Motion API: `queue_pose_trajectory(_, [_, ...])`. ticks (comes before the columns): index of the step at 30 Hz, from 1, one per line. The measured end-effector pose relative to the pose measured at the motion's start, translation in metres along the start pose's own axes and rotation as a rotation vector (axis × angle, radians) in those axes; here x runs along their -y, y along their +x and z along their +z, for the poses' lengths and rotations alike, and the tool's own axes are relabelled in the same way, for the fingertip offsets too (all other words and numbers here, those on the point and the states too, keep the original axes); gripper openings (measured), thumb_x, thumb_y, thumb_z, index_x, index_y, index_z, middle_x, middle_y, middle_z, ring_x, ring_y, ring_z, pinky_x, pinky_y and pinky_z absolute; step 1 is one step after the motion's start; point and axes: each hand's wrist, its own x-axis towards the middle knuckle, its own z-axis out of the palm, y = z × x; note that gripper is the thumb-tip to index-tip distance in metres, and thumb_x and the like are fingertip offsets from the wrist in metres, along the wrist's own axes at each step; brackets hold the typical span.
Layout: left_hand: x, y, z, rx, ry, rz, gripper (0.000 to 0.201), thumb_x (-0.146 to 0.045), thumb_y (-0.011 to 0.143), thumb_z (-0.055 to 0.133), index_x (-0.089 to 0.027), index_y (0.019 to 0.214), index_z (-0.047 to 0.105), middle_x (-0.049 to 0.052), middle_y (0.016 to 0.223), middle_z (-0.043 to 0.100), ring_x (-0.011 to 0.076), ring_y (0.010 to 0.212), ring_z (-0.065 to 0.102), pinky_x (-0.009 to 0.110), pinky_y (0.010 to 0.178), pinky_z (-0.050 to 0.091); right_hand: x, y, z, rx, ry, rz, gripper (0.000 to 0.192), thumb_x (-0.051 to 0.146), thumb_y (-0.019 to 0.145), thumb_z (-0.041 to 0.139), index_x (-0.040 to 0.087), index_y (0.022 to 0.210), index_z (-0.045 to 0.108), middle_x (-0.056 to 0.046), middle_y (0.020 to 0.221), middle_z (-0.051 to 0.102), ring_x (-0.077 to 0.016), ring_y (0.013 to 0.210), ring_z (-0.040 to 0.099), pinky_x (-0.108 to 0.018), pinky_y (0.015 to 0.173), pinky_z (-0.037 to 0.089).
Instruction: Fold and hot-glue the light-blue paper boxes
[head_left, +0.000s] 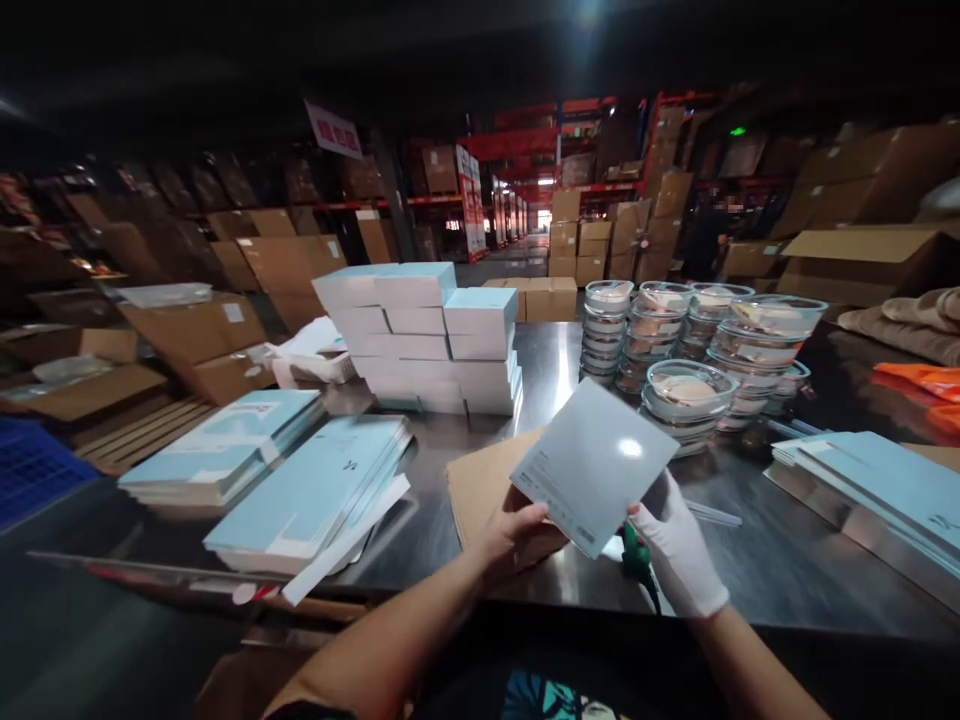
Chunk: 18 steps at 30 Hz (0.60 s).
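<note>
While both hands hold it above the steel table [750,560], the grey flat card [594,462] stands tilted like a diamond, one corner pointing down between them; the bare left hand [517,535] pinches its lower left edge, the gloved right hand [679,545] its lower right edge, equally near

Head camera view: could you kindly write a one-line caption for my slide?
Both hands, bare left and gloved right, hold a flat grey card above a steel table.
</note>
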Motion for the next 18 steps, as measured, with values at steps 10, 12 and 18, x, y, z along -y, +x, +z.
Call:
queue_pose_trajectory(10, [-0.201,0.155,0.028,-0.333,-0.056,0.245,0.027,-0.039,0.090,0.076,-0.015,0.098,0.069,0.003,0.077,0.072,0.0144,0.065,0.068,0.026,0.071,0.062,-0.101,-0.009,-0.124,-0.126,-1.080,-0.215,0.050,0.050,0.087,0.060,0.015,0.120,0.074,-0.023,0.130,0.077,-0.0404,0.120,0.075,-0.058,0.105,0.061])
queue_pose_trajectory(12, [-0.236,0.181,0.022,-0.442,-0.068,0.259,0.028,-0.040,0.096,0.072,-0.014,0.105,0.068,0.002,0.073,0.068,0.0149,0.062,0.066,0.026,0.067,0.063,-0.112,-0.013,-0.128,-0.077,-1.217,-0.336,0.039,0.044,0.091,0.057,0.017,0.111,0.078,-0.021,0.126,0.079,-0.0381,0.116,0.077,-0.054,0.102,0.063])
queue_pose_trajectory(18, [-0.276,0.210,-0.003,-0.660,-0.051,0.330,0.023,-0.035,0.105,0.063,-0.018,0.121,0.062,0.001,0.083,0.064,0.0143,0.067,0.065,0.026,0.068,0.065,-0.116,-0.017,-0.127,-0.065,-1.358,-0.443,0.035,0.035,0.096,0.051,0.018,0.105,0.081,-0.017,0.122,0.081,-0.0327,0.111,0.078,-0.047,0.098,0.064])
